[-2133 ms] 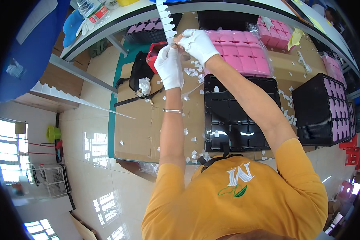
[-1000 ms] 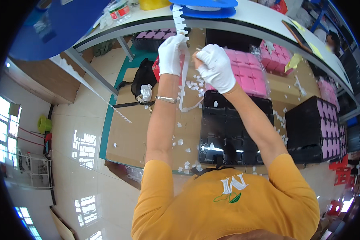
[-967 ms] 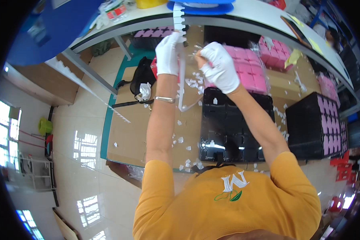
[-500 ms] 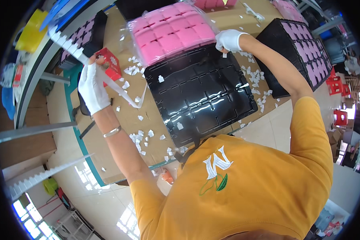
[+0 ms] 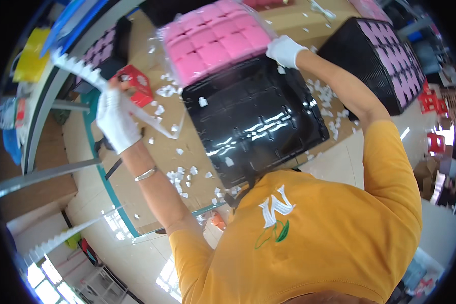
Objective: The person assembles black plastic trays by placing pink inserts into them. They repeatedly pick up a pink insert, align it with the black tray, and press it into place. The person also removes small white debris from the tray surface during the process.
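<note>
My left hand [image 5: 115, 119], in a white glove, is closed on a long white strip [image 5: 81, 71] with a notched edge; its tail bends down over the table. My right hand [image 5: 285, 51], gloved too, has its fingers curled at the far right corner of a shiny black plastic tray [image 5: 253, 121]. A small white piece [image 5: 281, 70] shows on the tray just below that hand. What the right fingertips hold, if anything, is hidden. Another white piece [image 5: 203, 102] lies near the tray's far left corner. Beyond the tray sits pink foam [image 5: 218, 38] in clear plastic.
White scraps [image 5: 180, 177] are scattered over the brown tabletop [image 5: 147, 202]. A red box [image 5: 136, 86] stands beside my left hand. To the right rises a stack of black trays [image 5: 352, 61] topped with pink-purple pieces. A metal shelf frame [image 5: 50, 175] edges the left side.
My right hand has shifted slightly left and up at the tray corner, and its fingertips are now less visible. The left hand keeps the strip, a little lower. The whole view has tilted slightly.
</note>
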Motion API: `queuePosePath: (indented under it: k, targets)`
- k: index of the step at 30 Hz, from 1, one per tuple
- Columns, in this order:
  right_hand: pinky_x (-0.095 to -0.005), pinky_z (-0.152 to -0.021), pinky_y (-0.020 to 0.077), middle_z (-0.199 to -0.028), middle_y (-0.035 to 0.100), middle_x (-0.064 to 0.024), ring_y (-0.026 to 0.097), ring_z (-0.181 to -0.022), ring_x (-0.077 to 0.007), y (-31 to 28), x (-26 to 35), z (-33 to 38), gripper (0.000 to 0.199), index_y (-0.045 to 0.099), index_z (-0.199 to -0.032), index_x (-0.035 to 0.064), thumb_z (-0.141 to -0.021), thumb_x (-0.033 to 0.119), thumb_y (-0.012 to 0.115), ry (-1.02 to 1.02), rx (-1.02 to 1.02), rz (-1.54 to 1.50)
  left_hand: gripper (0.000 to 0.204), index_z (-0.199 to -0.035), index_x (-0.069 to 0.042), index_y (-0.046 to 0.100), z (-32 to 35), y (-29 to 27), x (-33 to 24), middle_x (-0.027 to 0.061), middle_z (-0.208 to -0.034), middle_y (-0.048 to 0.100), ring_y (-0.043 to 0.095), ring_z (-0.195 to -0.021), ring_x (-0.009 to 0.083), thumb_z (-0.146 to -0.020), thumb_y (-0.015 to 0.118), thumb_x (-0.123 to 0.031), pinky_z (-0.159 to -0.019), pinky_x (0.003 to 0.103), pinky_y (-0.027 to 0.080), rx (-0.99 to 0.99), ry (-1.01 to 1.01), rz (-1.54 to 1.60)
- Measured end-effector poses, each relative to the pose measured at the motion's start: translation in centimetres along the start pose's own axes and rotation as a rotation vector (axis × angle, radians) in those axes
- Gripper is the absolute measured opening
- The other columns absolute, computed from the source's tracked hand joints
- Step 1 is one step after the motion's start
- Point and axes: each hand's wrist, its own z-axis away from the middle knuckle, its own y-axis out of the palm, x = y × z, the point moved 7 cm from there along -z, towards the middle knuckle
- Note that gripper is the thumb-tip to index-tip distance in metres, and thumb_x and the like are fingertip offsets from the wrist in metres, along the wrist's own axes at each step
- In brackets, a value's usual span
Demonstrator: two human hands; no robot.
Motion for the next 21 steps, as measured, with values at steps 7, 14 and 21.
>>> queuePosePath:
  k: [7, 14, 21]
  targets:
    - [-0.0337, -0.073, 0.0484, -0.086, 0.061, -0.0136, 0.061, -0.081, -0.0293, -20.1, 8.6, -4.0, 0.018, 0.066, -0.1, 0.0021, -0.087, 0.015, 0.063, -0.168, -0.968, -0.979, 0.022, -0.096, -0.002, 0.07, 0.0, 0.2, 0.2, 0.0026, -0.077, 0.067, 0.055, -0.061, 0.0057, -0.09, 0.067, -0.022, -0.053, 0.021, 0.041, -0.05, -0.036, 0.05]
    - [-0.0292, -0.074, 0.047, -0.091, 0.061, -0.0098, 0.059, -0.08, -0.0195, -30.7, 15.8, -6.9, 0.025, 0.066, -0.1, 0.0008, -0.082, 0.019, 0.07, -0.222, -0.846, -1.385, 0.021, -0.104, 0.004, 0.067, 0.1, 0.1, -0.3, 0.0055, -0.079, 0.069, 0.056, -0.068, 0.0067, -0.09, 0.062, -0.01, -0.06, 0.021, 0.043, -0.045, 0.02, 0.101]
    - [-0.0401, -0.06, 0.0404, -0.071, 0.053, -0.007, 0.056, -0.071, -0.0262, -33.1, 20.7, -2.3, 0.01, 0.062, -0.075, 0.0062, -0.072, 0.012, 0.069, -0.348, -1.381, -0.149, 0.025, -0.11, 0.007, 0.064, -1.2, -1.1, 1.7, 0.0074, -0.095, 0.068, 0.06, -0.084, 0.0103, -0.089, 0.061, -0.006, -0.077, 0.024, 0.046, -0.102, 0.103, 0.14]
